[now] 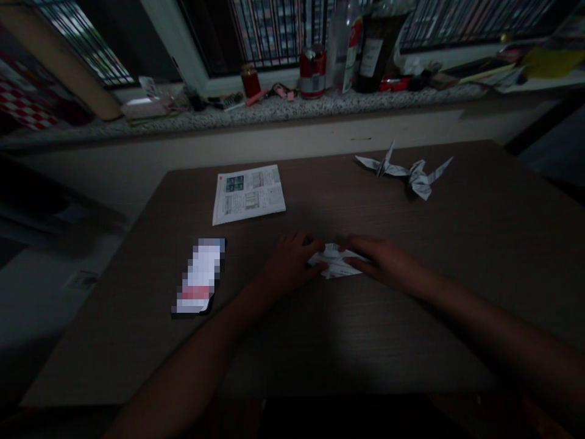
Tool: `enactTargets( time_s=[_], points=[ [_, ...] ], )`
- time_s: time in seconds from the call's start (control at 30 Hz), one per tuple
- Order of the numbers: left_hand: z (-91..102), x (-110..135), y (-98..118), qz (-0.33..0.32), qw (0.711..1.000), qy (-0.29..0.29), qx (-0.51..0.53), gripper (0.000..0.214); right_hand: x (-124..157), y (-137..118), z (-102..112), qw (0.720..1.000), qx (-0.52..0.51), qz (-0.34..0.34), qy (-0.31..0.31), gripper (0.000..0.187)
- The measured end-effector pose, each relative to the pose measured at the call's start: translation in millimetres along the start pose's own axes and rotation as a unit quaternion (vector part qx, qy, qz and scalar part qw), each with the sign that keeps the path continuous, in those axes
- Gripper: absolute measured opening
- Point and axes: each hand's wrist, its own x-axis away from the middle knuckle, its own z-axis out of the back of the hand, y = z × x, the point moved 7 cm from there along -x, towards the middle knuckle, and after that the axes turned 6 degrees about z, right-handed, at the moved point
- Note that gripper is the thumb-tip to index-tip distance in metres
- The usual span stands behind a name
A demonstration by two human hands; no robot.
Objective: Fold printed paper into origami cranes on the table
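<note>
A folded piece of printed paper [337, 263] lies on the brown table [283, 341], with a hand at each end. My left hand [295, 259] grips its left end, thumb on the near side and forefinger on the far side. At the right end my right hand [381, 261] pinches it, the thumb low on the paper and the fingers along its far edge. Two folded paper cranes [420, 178] made of printed sheet stand toward the back right. Fine creases in the held paper are too dark to make out.
Left of my hands lies a phone [201, 275] with a lit, blurred screen. Behind it is a flat printed sheet [249, 195]. Along the stone window sill [274, 110] stand a red can [312, 73], bottles [371, 58], a small jar [250, 81] and other small items.
</note>
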Motion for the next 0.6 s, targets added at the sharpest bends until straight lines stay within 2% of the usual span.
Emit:
enactTargets(
  time_s=[0.13,0.33,0.47,0.6],
  points=[
    [-1.1,-1.0,-2.4,-0.001,0.999,0.001,0.041,0.033,1.7,-3.3,0.0,0.999,-0.011,0.027,0.021,0.022],
    [-1.8,-2.1,-8.3,0.009,0.995,0.018,0.094,0.028,4.9,-0.1,-2.9,0.998,-0.033,0.031,0.053,0.022],
    [0.6,-3.5,-12.1,0.032,0.988,0.020,0.152,0.015,8.3,6.4,-3.9,0.996,-0.046,-0.008,0.070,0.023],
    [5.1,-3.9,-18.3,0.084,0.972,0.017,0.219,0.024,11.8,14.8,-3.2,0.994,-0.064,-0.057,0.074,0.029]
  ],
)
